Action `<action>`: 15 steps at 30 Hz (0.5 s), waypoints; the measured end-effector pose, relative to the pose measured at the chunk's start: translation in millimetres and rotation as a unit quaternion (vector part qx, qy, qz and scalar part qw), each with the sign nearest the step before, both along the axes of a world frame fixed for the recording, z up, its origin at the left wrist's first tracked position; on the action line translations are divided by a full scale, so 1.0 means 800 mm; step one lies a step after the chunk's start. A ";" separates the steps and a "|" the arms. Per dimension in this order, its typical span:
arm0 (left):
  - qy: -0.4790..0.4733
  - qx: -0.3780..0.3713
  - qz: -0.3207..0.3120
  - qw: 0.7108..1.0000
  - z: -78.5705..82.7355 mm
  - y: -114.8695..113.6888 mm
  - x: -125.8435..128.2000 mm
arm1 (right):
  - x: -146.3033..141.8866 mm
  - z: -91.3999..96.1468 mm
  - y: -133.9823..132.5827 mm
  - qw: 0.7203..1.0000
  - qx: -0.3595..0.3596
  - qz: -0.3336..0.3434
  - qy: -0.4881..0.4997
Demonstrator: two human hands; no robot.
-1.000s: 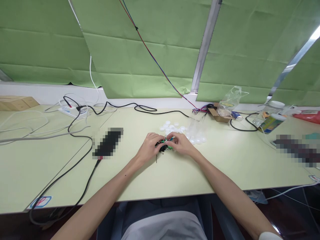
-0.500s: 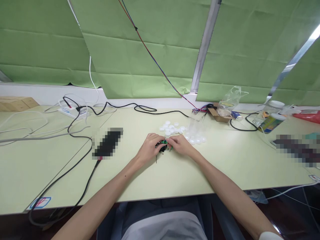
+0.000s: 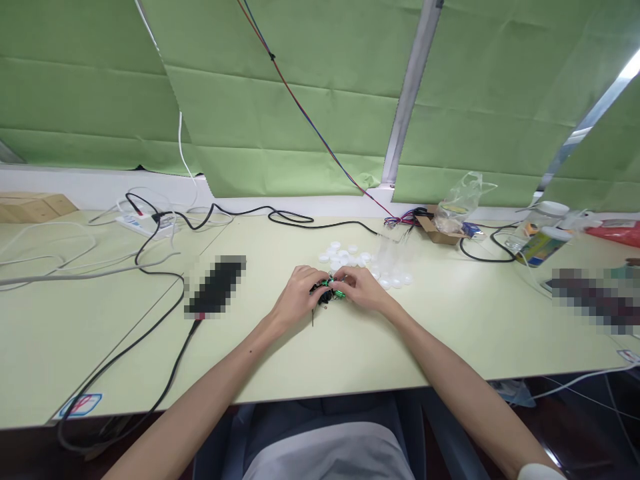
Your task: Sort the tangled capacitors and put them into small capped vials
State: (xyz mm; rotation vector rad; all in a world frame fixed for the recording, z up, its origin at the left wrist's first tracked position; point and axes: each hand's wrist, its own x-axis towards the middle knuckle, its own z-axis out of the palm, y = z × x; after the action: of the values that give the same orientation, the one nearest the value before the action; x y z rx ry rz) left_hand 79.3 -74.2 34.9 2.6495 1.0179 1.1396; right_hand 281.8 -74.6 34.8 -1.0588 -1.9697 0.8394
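Observation:
My left hand (image 3: 301, 293) is closed around the left side of a cluster of small black-and-green pieces (image 3: 327, 296) with shiny metal bits. The kind of these pieces is too small to make out. A thin dark strand hangs from the cluster below my left fingers. From the right, my right hand (image 3: 365, 288) pinches at the same cluster with thumb and fingertips. One bright green piece (image 3: 340, 294) shows just under the right fingertips. Several white round caps (image 3: 336, 256) lie on the table just beyond both hands.
Clear plastic pieces (image 3: 395, 252) lie behind my right hand. A pixelated black device (image 3: 217, 285) with a cable is on the left. At the back right stand an open cardboard box (image 3: 439, 230) and a clear jar (image 3: 545, 217). Black cable (image 3: 295, 217) runs along the table's back.
My right fingertips have shifted slightly on the cluster, and more of the bright green piece shows beneath them. My left hand stays in place.

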 end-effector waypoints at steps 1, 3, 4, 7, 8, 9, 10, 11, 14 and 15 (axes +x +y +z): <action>0.000 0.000 0.001 1.000 0.000 0.000 0.000 | 0.000 0.000 0.000 1.000 0.004 -0.002 -0.007; 0.001 0.001 -0.002 1.000 0.000 -0.001 0.000 | -0.001 -0.002 0.001 1.000 0.009 0.001 -0.019; 0.002 0.001 -0.005 1.000 0.000 -0.001 0.000 | -0.001 -0.002 0.001 1.000 0.007 0.005 -0.021; 0.003 0.002 -0.014 1.000 0.001 -0.003 0.001 | -0.003 -0.005 0.002 1.000 -0.024 0.008 -0.009; 0.003 0.003 -0.016 1.000 0.001 -0.003 0.001 | -0.003 -0.005 0.002 0.999 -0.037 0.005 -0.004; 0.003 0.003 -0.017 1.000 0.001 -0.003 0.001 | -0.003 -0.005 0.002 0.999 -0.046 0.003 -0.001; 0.003 0.003 -0.017 1.000 0.002 -0.003 0.001 | -0.003 -0.005 0.002 0.999 -0.050 0.002 0.000; 0.003 0.003 -0.016 1.000 0.002 -0.002 0.001 | -0.003 -0.004 0.001 0.999 -0.048 0.002 -0.001; 0.001 0.001 -0.005 1.000 0.001 -0.001 0.001 | -0.002 -0.001 -0.001 0.999 -0.039 0.003 0.008; 0.000 0.001 -0.001 1.000 0.001 -0.001 0.001 | -0.002 0.000 -0.001 0.999 -0.040 0.004 0.014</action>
State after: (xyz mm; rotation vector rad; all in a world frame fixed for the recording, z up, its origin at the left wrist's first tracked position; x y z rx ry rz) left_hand 80.1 -74.8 35.8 2.6509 1.0137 1.1400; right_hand 280.3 -75.7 34.7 -1.0801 -1.9309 0.9390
